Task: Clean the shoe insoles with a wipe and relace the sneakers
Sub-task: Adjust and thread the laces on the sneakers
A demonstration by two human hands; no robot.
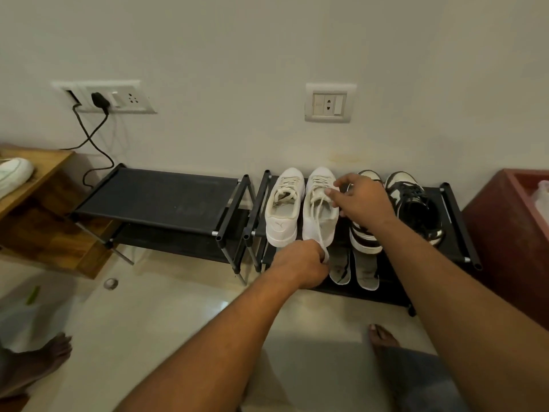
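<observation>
Sneakers: the white pair sits side by side on the top shelf of the right-hand rack, toes to the wall, uppers a little creased and greyed.
Shoe in work: it's the right one of that pair, the white shoe, tongue open.
Lace: a pale lace runs from the eyelets back over the heel, drawn fairly straight.
Left hand: down at the heel, fingers curled tight round the lace's free end.
Right hand: up at the eyelets, thumb and forefinger closed in a narrow pinch on the lace, the other fingers loosely bent.
Insoles: two lie flat on the lower shelf, just right of the left hand, pale with grey wear marks.
Dark pair: black-and-white sneakers on the same top shelf, right of the white ones; the right wrist crosses over the nearer one.
Bin: a red box at the far right, and a clear bag shows inside it.
</observation>
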